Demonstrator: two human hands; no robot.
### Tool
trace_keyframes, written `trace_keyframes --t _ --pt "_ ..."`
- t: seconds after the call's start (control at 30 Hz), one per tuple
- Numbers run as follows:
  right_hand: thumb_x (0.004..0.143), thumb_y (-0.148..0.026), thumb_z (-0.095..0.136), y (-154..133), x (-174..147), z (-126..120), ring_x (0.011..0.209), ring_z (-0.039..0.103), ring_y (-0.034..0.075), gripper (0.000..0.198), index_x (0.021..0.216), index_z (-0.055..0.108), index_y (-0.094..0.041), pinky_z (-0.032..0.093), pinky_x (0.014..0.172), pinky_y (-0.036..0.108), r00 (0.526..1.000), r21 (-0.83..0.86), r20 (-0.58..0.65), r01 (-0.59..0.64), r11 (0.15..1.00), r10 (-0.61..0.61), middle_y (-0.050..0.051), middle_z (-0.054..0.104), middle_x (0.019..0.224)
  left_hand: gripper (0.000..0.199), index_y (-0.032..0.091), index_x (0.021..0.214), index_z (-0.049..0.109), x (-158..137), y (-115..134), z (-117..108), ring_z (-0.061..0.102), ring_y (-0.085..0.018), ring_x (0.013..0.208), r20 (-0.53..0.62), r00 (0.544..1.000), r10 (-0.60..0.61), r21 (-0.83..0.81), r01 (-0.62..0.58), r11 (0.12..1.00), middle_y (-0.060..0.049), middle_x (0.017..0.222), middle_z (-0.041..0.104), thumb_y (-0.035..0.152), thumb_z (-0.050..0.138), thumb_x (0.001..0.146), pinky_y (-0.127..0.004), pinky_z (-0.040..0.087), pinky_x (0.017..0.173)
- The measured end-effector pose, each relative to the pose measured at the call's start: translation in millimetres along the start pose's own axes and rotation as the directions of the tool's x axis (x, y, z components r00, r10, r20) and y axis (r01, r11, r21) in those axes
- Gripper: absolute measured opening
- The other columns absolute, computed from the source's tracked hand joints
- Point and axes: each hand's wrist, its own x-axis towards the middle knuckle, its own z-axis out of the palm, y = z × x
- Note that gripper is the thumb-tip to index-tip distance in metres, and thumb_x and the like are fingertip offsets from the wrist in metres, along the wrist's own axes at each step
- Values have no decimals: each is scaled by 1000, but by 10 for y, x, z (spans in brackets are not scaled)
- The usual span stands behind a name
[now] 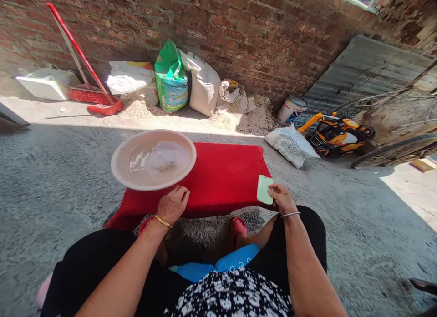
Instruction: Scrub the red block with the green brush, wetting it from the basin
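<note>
A low table under a red cloth point(225, 171) stands in front of my knees. On its left part sits a wide, pale pink basin point(119, 171) with clear water in it and a small dark patch at the bottom. My left hand point(173, 204) rests by the basin's near rim, fingers curled in, with nothing seen in them. At the table's right front corner, my right hand point(280, 198) pinches the right edge of a light green, flat, rounded rectangular dish point(264, 189). The dish lies at or just above the cloth; I cannot tell which.
Along the brick wall stand a red broom and dustpan point(105, 108), a green sack point(172, 87), a white sack point(204, 87) and a paint bucket point(292, 110). A white bag point(292, 144) and a toy excavator point(336, 135) are on the ground to the right.
</note>
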Motion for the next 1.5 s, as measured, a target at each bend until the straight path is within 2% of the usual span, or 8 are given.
trace_keyframes --t 0.2,0.43,0.7,0.87,0.97,1.13,1.37,1.5 --pt "68 -43 57 -151 -15 536 58 42 11 29 85 61 -19 35 55 24 943 -67 296 179 982 -151 -5 43 60 23 20 73 58 172 -44 219 56 -19 76 -59 980 193 228 -175 958 -5 76 60 28 42 88 -30 40 71" --pt "85 -52 49 -335 -309 568 94 52 22 45 116 60 -22 41 77 31 949 -571 100 301 764 -300 10 54 101 25 21 72 57 243 -96 337 54 -20 72 -112 971 213 337 -165 927 -4 71 59 32 42 89 -32 36 68" --pt "80 -47 61 -461 -506 850 102 50 24 42 118 60 -28 39 87 35 939 -699 142 318 640 -312 12 48 120 24 21 73 56 256 -105 356 53 -19 72 -142 960 242 357 -178 917 -4 72 60 32 43 89 -31 35 68" --pt "82 -36 59 -252 -259 484 98 52 21 35 115 62 -28 39 85 31 952 -676 161 299 673 -262 9 53 112 24 21 73 57 252 -80 349 53 -19 72 -141 964 224 345 -164 924 -4 72 60 32 42 89 -31 35 68" --pt "81 -37 58 -12 -97 54 95 52 23 36 115 63 -25 39 83 34 980 -726 -42 105 680 -196 12 53 110 25 21 73 57 249 -58 341 54 -19 72 -124 971 204 335 -152 930 -4 72 60 32 41 89 -31 36 69" --pt "78 -42 58 231 3 -358 96 49 27 36 107 66 -21 38 80 39 914 -702 -352 -117 702 -199 13 53 104 25 21 72 56 253 -37 335 54 -19 73 -120 977 178 314 -133 940 -5 73 61 31 41 89 -32 35 68" --pt "81 -41 56 -221 -459 614 102 47 24 33 108 66 -25 38 89 36 840 -599 193 510 618 -507 11 50 119 24 21 73 56 256 -66 334 54 -20 73 -132 965 227 378 -162 911 -4 72 60 31 41 89 -32 35 69" --pt "79 -36 59 -304 -484 747 101 48 24 30 107 67 -26 38 89 37 841 -620 250 519 588 -479 11 51 119 23 21 75 56 263 -82 330 54 -20 72 -139 958 251 397 -178 900 -4 73 61 32 42 89 -32 36 69"
